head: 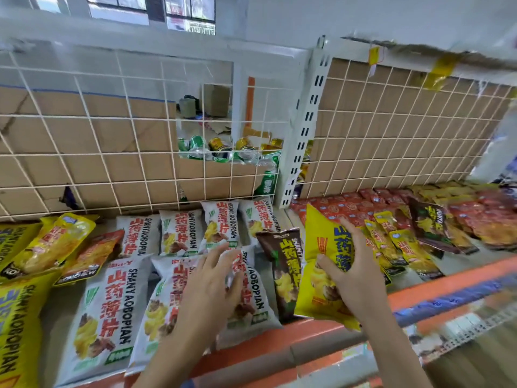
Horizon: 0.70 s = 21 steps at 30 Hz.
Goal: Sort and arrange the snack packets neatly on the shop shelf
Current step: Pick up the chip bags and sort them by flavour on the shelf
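Observation:
My right hand (353,268) grips a yellow snack packet (321,247) upright above the shelf's front edge. My left hand (208,289) lies with spread fingers on a white packet (251,298) in the front row. Several more white packets (103,309) lie in two rows on the shelf. A brown packet (284,264) lies between the white packets and the yellow one. Yellow packets (53,242) and an orange one (95,256) lie at the left.
The shelf's orange front rail (436,287) runs across the bottom right. A white wire grid (112,152) backed by cardboard closes the rear. Red and small yellow packets (391,242) crowd the right shelf section. Drink cans (221,149) show through a gap behind the grid.

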Each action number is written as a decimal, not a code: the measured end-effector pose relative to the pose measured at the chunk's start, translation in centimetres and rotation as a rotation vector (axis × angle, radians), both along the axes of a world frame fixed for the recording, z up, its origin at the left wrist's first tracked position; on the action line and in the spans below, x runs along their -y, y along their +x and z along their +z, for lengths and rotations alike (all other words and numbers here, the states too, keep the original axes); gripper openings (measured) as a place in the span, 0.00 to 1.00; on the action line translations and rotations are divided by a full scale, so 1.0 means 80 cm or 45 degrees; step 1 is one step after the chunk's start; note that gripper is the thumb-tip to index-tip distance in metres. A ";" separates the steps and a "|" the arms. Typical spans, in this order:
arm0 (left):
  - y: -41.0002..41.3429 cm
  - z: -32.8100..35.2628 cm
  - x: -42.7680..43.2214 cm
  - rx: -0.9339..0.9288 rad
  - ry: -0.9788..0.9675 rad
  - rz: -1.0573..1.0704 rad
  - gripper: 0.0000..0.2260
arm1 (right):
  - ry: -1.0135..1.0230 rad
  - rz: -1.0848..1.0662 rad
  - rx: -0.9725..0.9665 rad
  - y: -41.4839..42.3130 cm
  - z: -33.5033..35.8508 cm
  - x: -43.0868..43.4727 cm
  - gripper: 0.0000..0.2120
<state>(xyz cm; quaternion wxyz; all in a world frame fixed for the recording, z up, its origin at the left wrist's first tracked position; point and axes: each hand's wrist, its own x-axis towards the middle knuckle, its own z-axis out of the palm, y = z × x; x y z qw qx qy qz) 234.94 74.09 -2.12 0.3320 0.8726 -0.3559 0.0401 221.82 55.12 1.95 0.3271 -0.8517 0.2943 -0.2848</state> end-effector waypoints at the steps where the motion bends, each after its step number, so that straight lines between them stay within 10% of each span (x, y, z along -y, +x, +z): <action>1: -0.002 0.001 0.009 -0.003 -0.019 -0.022 0.16 | 0.000 -0.026 0.001 -0.011 0.000 0.013 0.34; 21: -0.060 -0.030 0.169 -0.339 0.133 0.179 0.39 | -0.013 -0.202 -0.099 -0.149 -0.023 0.164 0.34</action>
